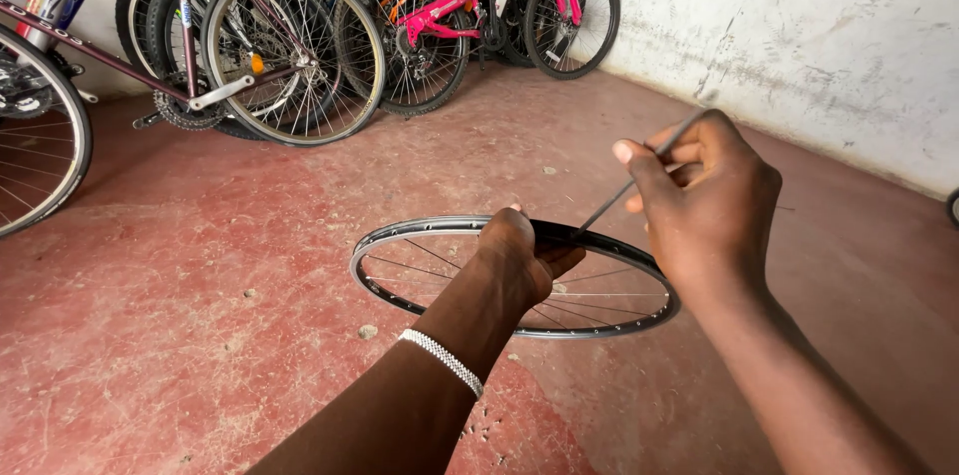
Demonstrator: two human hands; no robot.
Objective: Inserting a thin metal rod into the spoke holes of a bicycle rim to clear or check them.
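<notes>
Bicycles (pixel 300 35) lean against whitewashed wall (pixel 799 35); reddish, perhaps concrete, floor (pixel 200 315).

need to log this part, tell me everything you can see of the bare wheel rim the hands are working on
The wheel rim is a bare bicycle wheel with no tyre, a dark metal-looking hoop with a lighter silvery edge and thin wire spokes crossing inside it. It is held roughly flat above the red concrete floor. The left hand grips its far edge, covering the middle of the wheel, so no hub shows. The right hand pinches a thin metal rod whose lower tip meets the rim by the left hand.
</notes>
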